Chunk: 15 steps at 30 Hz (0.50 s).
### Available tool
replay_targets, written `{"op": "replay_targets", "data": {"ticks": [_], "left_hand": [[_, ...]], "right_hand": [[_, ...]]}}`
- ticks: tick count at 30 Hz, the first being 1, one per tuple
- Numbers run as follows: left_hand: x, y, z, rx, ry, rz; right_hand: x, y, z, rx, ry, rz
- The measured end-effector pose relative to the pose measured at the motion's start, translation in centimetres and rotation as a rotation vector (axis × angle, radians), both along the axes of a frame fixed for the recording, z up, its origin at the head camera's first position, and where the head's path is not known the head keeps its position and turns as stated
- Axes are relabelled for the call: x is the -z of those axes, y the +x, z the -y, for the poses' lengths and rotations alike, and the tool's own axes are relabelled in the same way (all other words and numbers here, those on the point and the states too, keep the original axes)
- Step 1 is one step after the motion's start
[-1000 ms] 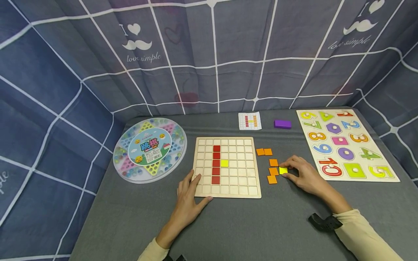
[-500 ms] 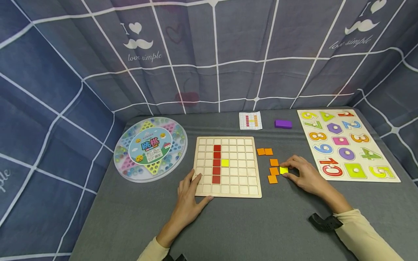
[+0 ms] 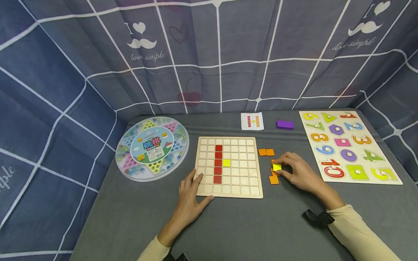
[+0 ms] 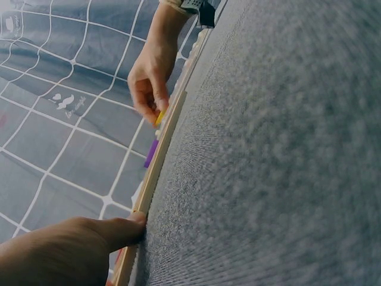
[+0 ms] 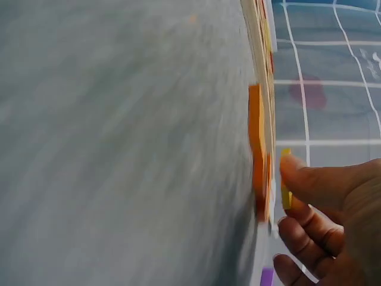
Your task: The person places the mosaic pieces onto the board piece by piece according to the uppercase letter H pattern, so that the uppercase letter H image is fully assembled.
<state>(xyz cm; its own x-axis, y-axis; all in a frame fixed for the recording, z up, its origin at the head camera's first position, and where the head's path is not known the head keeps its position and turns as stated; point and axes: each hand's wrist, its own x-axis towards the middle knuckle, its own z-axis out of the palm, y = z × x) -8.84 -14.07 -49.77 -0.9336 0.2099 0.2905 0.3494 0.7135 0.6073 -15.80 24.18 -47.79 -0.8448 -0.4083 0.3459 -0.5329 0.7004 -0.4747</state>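
My right hand (image 3: 298, 172) pinches a yellow square tile (image 3: 277, 167) between thumb and fingers, above the loose orange tiles. In the right wrist view the yellow tile (image 5: 286, 179) is off the table, beside an orange tile (image 5: 256, 128). My left hand (image 3: 190, 201) rests at the lower left corner of the wooden grid board (image 3: 240, 181), thumb on its front edge. On the board a column of red tiles (image 3: 218, 163) stands, with one yellow tile (image 3: 226, 163) touching its right side. Several orange tiles (image 3: 274, 180) lie right of the board, some partly hidden by my right hand.
Behind the board lie a small pattern card (image 3: 252, 121) and a purple block (image 3: 285, 125). A round Chinese checkers box (image 3: 151, 174) stands at the left. The number and shape puzzle board (image 3: 330, 139) lies at the right. Patterned cloth walls (image 3: 202, 83) enclose the table.
My right hand has lifted the yellow tile from the table and moved it left, over the orange tiles. The left hand stays at the board's corner. The head view has shifted slightly.
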Motion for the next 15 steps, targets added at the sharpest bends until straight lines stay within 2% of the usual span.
{"op": "replay_targets", "data": {"ticks": [10, 15], "left_hand": [[0.0, 0.1, 0.1, 0.002, -0.003, 0.001], [0.1, 0.1, 0.0, 0.003, -0.014, -0.027]], "right_hand": [[-1.1, -2.3, 6.6, -0.081, -0.013, 0.059], [-1.0, -3.2, 9.2, -0.119, -0.026, 0.076]]}}
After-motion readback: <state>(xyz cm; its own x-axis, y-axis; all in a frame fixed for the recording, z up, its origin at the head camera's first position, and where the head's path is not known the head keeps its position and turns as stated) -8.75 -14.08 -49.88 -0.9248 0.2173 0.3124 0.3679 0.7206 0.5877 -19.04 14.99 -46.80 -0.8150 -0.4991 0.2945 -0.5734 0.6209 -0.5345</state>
